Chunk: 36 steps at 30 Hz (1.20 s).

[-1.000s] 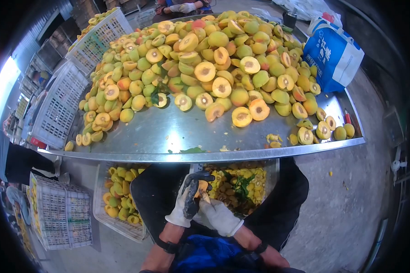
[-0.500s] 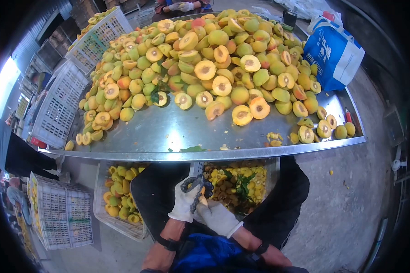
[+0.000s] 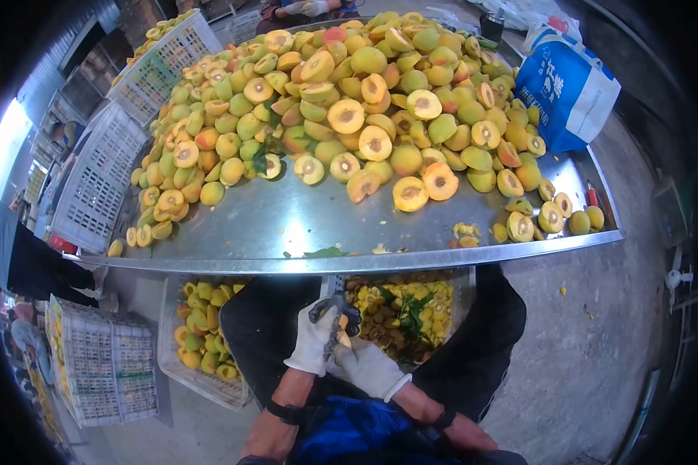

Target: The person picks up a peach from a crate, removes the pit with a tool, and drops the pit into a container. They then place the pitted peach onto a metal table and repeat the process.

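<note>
My left hand (image 3: 318,333), in a white glove with dark fingertips, is closed around a small orange-yellow piece of fruit (image 3: 343,332) above my lap. Against its lower side, my right hand (image 3: 368,367) in a white glove is closed too; what its fingers grip is too small to make out. Both hands are below the metal table's front edge (image 3: 287,266). On the table lies a large heap of halved yellow-green fruit (image 3: 349,116). Under the edge, a crate of fruit (image 3: 202,329) stands left of my hands and a container with yellow and brown pieces (image 3: 434,310) is behind them.
White crates stand at the left, one by the table (image 3: 101,178) and one on the floor (image 3: 105,372). A blue and white bag (image 3: 558,89) is at the table's right, near a dark cup (image 3: 491,28). Another person's gloved hands (image 3: 306,8) show beyond the heap.
Both my hands stay together over my lap with only slight finger movement. The view has shifted slightly. The other person's hands have moved a little.
</note>
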Motion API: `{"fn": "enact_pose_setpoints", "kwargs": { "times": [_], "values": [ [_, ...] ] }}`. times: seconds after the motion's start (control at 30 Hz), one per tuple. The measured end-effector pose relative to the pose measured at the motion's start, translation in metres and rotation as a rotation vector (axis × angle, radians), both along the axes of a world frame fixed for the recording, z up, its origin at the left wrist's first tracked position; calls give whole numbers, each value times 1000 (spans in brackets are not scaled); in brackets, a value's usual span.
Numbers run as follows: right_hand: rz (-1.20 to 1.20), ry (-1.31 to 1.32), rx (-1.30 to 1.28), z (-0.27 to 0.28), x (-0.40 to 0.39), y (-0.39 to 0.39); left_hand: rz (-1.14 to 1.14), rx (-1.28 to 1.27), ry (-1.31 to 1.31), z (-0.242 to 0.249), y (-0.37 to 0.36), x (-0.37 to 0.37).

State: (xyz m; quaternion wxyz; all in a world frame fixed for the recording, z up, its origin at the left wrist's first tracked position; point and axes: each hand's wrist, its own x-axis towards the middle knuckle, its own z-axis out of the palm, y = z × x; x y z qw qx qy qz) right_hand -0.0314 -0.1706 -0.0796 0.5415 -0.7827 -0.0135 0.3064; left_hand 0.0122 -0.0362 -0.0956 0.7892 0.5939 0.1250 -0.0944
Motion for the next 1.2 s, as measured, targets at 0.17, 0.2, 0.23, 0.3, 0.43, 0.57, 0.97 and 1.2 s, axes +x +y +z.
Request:
{"fn": "enact_pose_setpoints", "kwargs": {
  "times": [0.17,0.2,0.23,0.3,0.43,0.57,0.97,1.2],
  "values": [
    [13,54,56,-21,-5,1,5,-176,207,-2,7,4],
    [-25,221,133,-7,1,0,6,-124,148,-2,6,3],
    [-65,386,210,1,6,0,5,-72,87,-1,3,1],
    [-89,525,344,-1,7,-1,7,13,16,0,1,-1],
    [-42,50,91,-2,0,1,-53,153,70,-3,5,-1],
    [-19,87,16,-9,-4,0,-65,172,165,-40,15,3],
    [-27,-296,21,-28,-8,-4,6,-553,341,-51,16,7],
    [-98,241,176,-1,4,-2,57,-40,-70,-18,-4,-5]
  ]
}}
